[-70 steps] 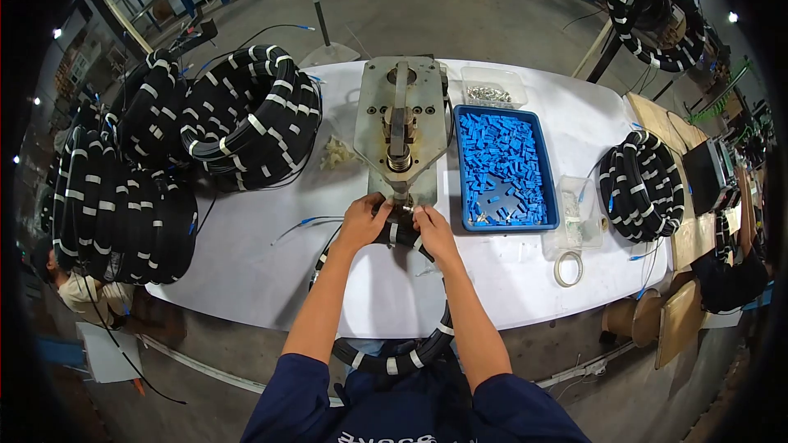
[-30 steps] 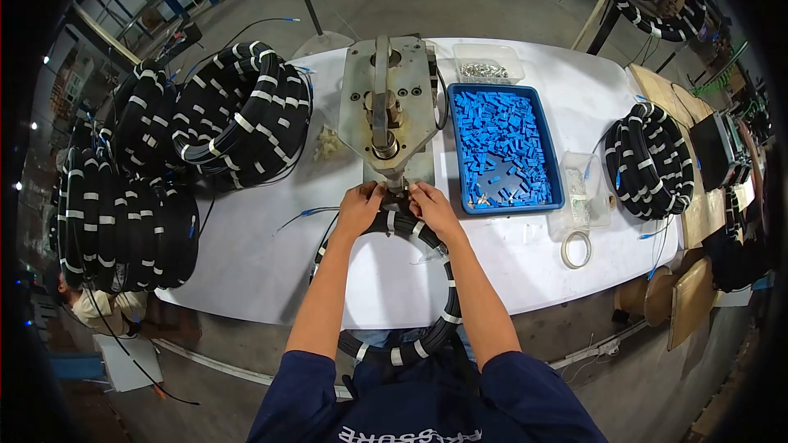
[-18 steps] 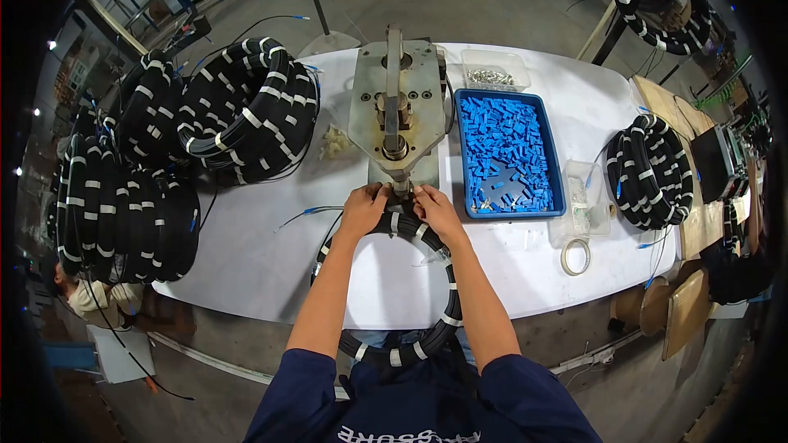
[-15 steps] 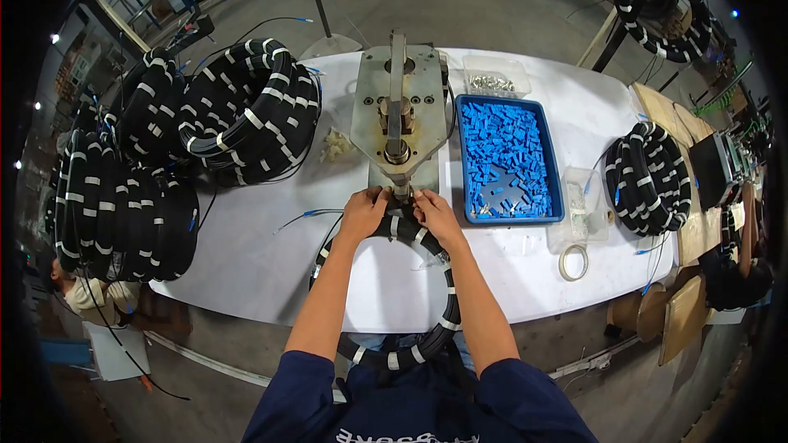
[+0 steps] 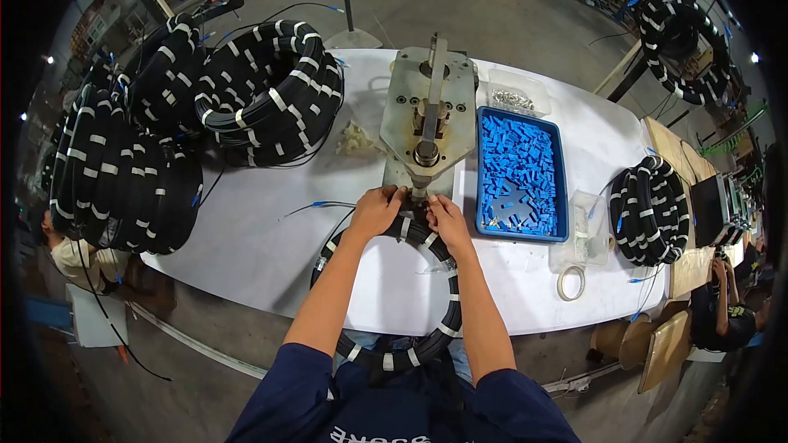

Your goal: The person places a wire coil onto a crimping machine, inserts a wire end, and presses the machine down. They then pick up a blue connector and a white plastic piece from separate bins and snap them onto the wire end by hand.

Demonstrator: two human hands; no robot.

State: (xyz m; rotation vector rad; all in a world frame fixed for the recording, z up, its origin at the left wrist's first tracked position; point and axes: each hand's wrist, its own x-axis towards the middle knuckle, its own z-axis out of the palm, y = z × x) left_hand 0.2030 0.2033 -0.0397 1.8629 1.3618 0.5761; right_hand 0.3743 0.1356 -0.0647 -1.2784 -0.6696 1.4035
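Observation:
Both hands are at the foot of a grey metal press (image 5: 400, 127), just below its ram. My left hand (image 5: 379, 210) is closed, fingertips pinched together by the left of the die. On the right side, my right hand (image 5: 448, 225) is pinched too, thumb and forefinger close to the die. Whatever lies between the fingers is too small and covered to make out. A coil of black cable (image 5: 451, 312) wrapped with white tape bands hangs below my hands, between my forearms and over the table edge. A blue-tipped cable end (image 5: 322, 204) lies left of my left hand.
Right of the press sits a blue tray (image 5: 564, 189) of small blue connectors. Behind it is a clear box (image 5: 538, 94) of metal parts. A tape roll (image 5: 570, 283) and a cable coil (image 5: 650, 212) lie farther right. Large cable coils (image 5: 267, 98) crowd the left. Other people sit at both sides.
The camera view has turned slightly, so the press and tray appear farther right. Both hands stay at the foot of the press, fingers still pinched.

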